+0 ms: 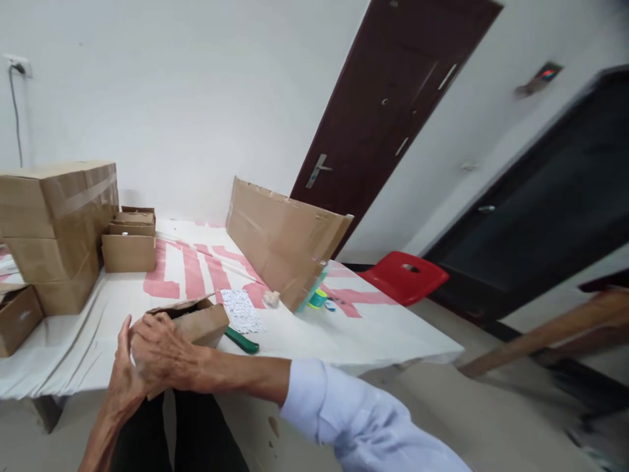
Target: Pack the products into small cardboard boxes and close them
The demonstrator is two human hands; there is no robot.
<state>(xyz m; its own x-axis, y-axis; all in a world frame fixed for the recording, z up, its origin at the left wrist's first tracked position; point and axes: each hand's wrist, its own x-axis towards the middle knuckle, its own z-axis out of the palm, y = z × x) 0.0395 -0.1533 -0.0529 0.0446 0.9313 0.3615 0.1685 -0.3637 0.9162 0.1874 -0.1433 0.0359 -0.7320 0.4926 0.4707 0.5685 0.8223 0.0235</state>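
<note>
A small open cardboard box rests at the near edge of the table, in front of my legs. My left hand is closed around its near left end, with most of the fingers hidden. Across it comes my right hand, its fingers bent and pressed together at the same end of the box. What the right fingers pinch, if anything, is hidden. Just right of the box lies a green-handled tool. Behind that is a sheet of small printed labels.
Stacked cartons and smaller open boxes stand at left. A large cardboard sheet leans upright on the cloth-covered table, near a tape roll and a crumpled scrap. A red chair is beyond the table.
</note>
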